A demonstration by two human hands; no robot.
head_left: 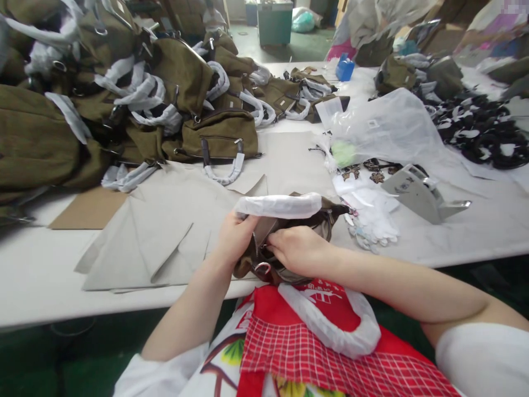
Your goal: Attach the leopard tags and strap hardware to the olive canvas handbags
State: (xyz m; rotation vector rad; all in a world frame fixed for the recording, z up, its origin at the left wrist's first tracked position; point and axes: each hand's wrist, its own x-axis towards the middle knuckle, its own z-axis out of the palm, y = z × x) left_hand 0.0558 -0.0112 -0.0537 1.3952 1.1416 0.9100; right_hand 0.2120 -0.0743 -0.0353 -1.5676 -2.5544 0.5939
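An olive-brown handbag (243, 267) stands at the table's front edge with its zipped mouth open upward. One handle (281, 205), wrapped in white paper, arches over the far side; the other wrapped handle (351, 336) hangs down against the red apron. My left hand (236, 236) is closed on the bag's left rim, thumb over the edge beside the zip. My right hand (295, 249) reaches into the mouth with its fingers bent together near the zip teeth. Its fingertips are partly hidden, and I cannot make out what they pinch.
Olive handbags (219, 132) with wrapped handles are heaped at the left and back. Grey sheets (140, 237) lie left of the bag. To the right are a tape dispenser (425, 193), clear plastic bags (388, 121), white tags (367, 204) and a black strap pile (487, 132). Other people stand behind.
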